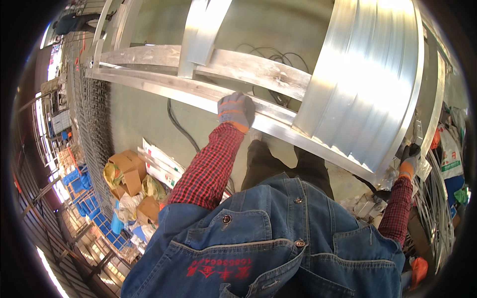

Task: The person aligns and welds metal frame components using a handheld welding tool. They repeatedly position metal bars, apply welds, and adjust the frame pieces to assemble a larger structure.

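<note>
Left hand, grey glove with orange cuff: fingers curled closed over the long silvery metal rail at the near side of the frame. Right hand, dark-fingered glove with orange cuff: beside the near right corner of the shiny ribbed metal panel; finger closure and any grip cannot be told. Panel lies across the frame's right end, ahead of the wearer.

Writing: red printed characters on the blue denim garment; red and green print on a white plastic bag, far right.

Containers: brown cardboard box, flaps open, yellowish plastic inside; bag's contents hidden.
</note>
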Action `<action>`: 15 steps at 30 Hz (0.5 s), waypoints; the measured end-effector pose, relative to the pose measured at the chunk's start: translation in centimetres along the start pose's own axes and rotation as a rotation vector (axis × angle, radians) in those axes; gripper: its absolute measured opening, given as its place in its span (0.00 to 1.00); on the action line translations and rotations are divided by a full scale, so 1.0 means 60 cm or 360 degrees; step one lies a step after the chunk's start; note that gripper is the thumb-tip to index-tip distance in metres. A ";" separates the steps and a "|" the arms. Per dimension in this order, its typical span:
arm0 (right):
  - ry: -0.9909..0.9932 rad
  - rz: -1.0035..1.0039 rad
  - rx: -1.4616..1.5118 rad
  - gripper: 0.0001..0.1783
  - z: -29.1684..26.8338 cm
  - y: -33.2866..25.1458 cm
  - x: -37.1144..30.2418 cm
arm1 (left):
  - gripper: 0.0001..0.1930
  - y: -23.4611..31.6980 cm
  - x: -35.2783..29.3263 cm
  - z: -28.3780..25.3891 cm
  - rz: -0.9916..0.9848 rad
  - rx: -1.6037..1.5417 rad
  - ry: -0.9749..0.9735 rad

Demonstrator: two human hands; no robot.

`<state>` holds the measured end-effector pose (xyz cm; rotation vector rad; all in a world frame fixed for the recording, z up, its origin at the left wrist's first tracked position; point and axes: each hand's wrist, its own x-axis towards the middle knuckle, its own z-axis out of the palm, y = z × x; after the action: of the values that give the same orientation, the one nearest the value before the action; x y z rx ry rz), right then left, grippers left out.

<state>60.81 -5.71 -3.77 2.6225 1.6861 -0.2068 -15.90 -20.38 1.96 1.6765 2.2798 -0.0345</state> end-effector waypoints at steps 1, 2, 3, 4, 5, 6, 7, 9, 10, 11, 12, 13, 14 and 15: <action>-0.0009 0.0033 0.0098 0.47 -0.004 0.008 -0.022 | 0.16 -0.001 -0.003 0.000 0.0062 -0.0025 0.0038; -0.0037 0.0090 -0.0141 0.46 -0.012 0.020 -0.042 | 0.15 -0.004 -0.008 0.000 0.0146 -0.0057 0.0105; 0.0036 0.0088 -0.0070 0.45 -0.012 0.034 -0.073 | 0.15 -0.009 -0.010 -0.001 0.0218 -0.0060 0.0108; 0.0113 0.0093 -0.0004 0.44 -0.009 0.050 -0.113 | 0.15 -0.016 -0.010 -0.002 0.0324 -0.0074 0.0142; 0.0181 0.0130 0.0045 0.43 -0.013 0.067 -0.160 | 0.14 -0.025 -0.012 -0.004 0.0386 -0.0074 0.0088; 0.0115 0.0188 -0.0039 0.39 -0.014 0.075 -0.210 | 0.15 -0.034 -0.011 -0.007 0.0467 -0.0113 -0.0031; 0.0216 0.0138 -0.0047 0.37 -0.021 0.079 -0.273 | 0.17 -0.043 -0.009 -0.010 0.0493 -0.0132 -0.0006; 0.0165 0.0261 -0.0009 0.38 -0.033 0.034 -0.387 | 0.20 -0.065 0.000 -0.022 0.0540 -0.0190 0.0045; 0.0310 0.0077 -0.0108 0.37 -0.049 -0.008 -0.439 | 0.29 -0.086 0.006 -0.035 0.0444 -0.0193 -0.0039; 0.0399 0.0021 -0.0229 0.36 -0.049 -0.071 -0.504 | 0.32 -0.103 0.009 -0.048 0.0511 -0.0141 -0.0124; 0.0409 -0.0245 -0.0065 0.36 -0.061 -0.141 -0.557 | 0.35 -0.118 0.013 -0.062 0.0592 -0.0101 -0.0195; 0.0450 -0.0585 0.0109 0.36 -0.066 -0.221 -0.605 | 0.38 -0.127 0.015 -0.073 0.0648 -0.0047 -0.0312; 0.0312 -0.0723 0.0247 0.41 -0.069 -0.307 -0.637 | 0.46 -0.132 0.025 -0.084 0.0699 0.0031 -0.0551; 0.0153 -0.0864 0.0396 0.45 -0.072 -0.392 -0.666 | 0.46 -0.132 0.033 -0.093 0.0802 0.0085 -0.0602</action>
<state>23.60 -31.68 6.64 2.2817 2.5258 -0.3164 -25.12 -19.89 5.45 2.0219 1.5585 -0.2755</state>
